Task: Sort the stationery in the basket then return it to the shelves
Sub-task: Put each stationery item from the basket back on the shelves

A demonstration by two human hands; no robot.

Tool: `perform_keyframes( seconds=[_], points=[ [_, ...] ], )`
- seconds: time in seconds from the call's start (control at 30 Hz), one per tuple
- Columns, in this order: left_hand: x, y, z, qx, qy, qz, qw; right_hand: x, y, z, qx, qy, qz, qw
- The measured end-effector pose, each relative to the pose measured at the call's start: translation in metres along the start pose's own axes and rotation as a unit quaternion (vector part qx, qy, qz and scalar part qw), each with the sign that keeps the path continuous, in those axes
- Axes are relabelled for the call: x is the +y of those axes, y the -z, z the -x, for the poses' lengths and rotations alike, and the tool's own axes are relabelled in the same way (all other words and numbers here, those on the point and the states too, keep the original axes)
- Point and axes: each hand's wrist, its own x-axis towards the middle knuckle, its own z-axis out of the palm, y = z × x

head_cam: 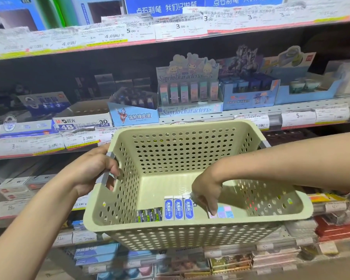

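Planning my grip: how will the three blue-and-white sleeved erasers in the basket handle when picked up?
The blue-and-white sleeved erasers look like small rigid blocks, probably light and stiff. Lying flat on the pale green perforated plastic basket, they shouldn't roll. Their glossy sleeves may feel somewhat slippery.

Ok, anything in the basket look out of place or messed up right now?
Nothing stands out. In the basket, the dark erasers, blue erasers and pastel erasers sit grouped in a row. The left hand holds the handle; the right hand touches the pastel ones.

Bare forearms point(38, 209) (no sleeves visible)
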Motion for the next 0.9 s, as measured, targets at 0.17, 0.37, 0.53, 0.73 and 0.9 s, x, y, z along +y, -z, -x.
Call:
perform_keyframes(
  seconds=[0.17, 0.37, 0.53, 0.73, 0.9],
  points=[
    [-0.001, -0.002, 0.000, -0.006, -0.003, -0.003, 1.000, 0.001, 0.001, 0.006, 0.001, 0.021, -0.038, 0.999],
    [0.001, -0.003, 0.002, -0.020, -0.002, -0.003, 1.000, 0.004, 0.010, 0.015, 0.006, 0.067, -0.110, 0.992],
    [0.001, -0.003, 0.003, -0.028, -0.004, 0.001, 1.000, 0.019, 0.030, 0.043, 0.108, 0.100, -0.184, 0.972],
    [0.002, -0.003, 0.005, -0.025, -0.008, -0.014, 1.000, 0.045, 0.039, 0.071, 0.178, 0.119, -0.360, 0.908],
    [0.003, -0.005, 0.006, -0.022, -0.004, -0.016, 1.000, 0.057, 0.043, 0.084, 0.286, 0.119, -0.440, 0.843]
  ],
)
